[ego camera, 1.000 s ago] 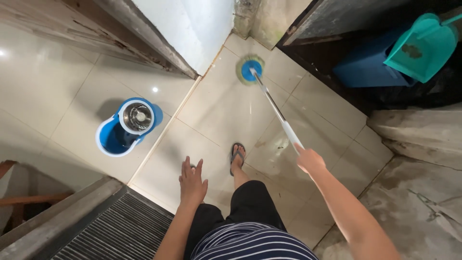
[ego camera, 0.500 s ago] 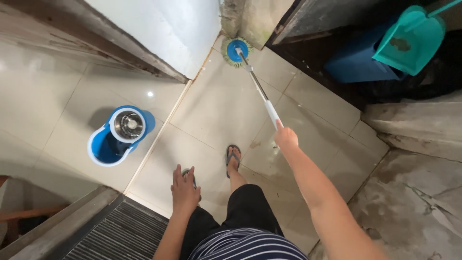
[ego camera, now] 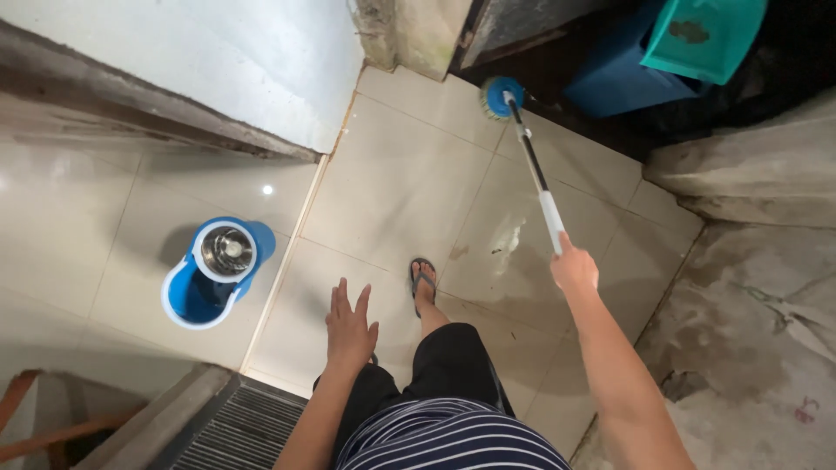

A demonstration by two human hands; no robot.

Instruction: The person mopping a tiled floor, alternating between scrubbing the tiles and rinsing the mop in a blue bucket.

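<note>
Mop (ego camera: 533, 157) in the right hand (ego camera: 575, 270), whose grip is clenched round the white lower end of the handle, the arm stretched out ahead; the shaft slants up and away to the round blue head with its pale fringe, which sits on the tiled floor (ego camera: 401, 191) right at the far tile edge, just in front of the dark blue bin (ego camera: 610, 83) and the teal dustpan (ego camera: 701, 39) leaning over it. Left of the mop head stands a stained wall corner (ego camera: 409, 35), close by. The left hand (ego camera: 350, 326) hangs released, fingers spread, holding nothing, well left of the mop and above the person's dark trousers. A sandalled foot (ego camera: 424, 283) stands between the two hands. Further left of the mop, well apart, sits a blue spin bucket (ego camera: 213, 270) with a steel basket — beyond a raised tile seam. Right of the handle the tiles end at rough grey concrete (ego camera: 749, 331); a wet patch shows on the tiles just left of the shaft.
</note>
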